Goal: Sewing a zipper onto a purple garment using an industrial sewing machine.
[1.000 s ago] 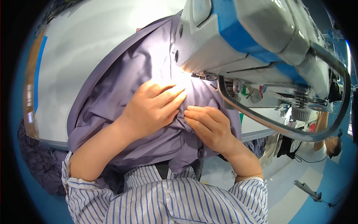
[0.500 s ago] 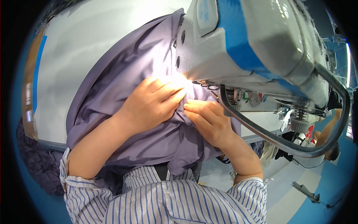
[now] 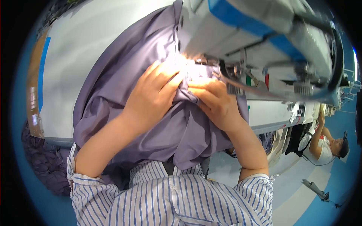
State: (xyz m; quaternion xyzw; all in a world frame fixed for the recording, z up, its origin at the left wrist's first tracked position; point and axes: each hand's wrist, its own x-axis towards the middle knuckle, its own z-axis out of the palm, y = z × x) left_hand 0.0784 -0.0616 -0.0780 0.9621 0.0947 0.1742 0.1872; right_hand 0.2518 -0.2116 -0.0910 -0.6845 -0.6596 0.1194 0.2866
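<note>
A large piece of grey-purple fabric lies in folds over the white table and hangs down onto my lap. My left hand rests on it, its fingers bent and pressed together at a fold just below the brightly lit sewing spot. Close beside it, my right hand pinches the same fabric with curled fingers. Above both hands stands a white and blue sewing machine, its lower end against the cloth. Glare and my fingers hide the needle area.
The white table has a taped brown edge at left. A heap of dark ruffled cloth lies low beyond it. At far right, a person in a white top sits beside other work. A grey pedal-like object is on the floor.
The view has shifted, so the machine sits higher and more of the other person shows. Both hands stay on the fabric, side by side, and appear a little higher in the picture.
</note>
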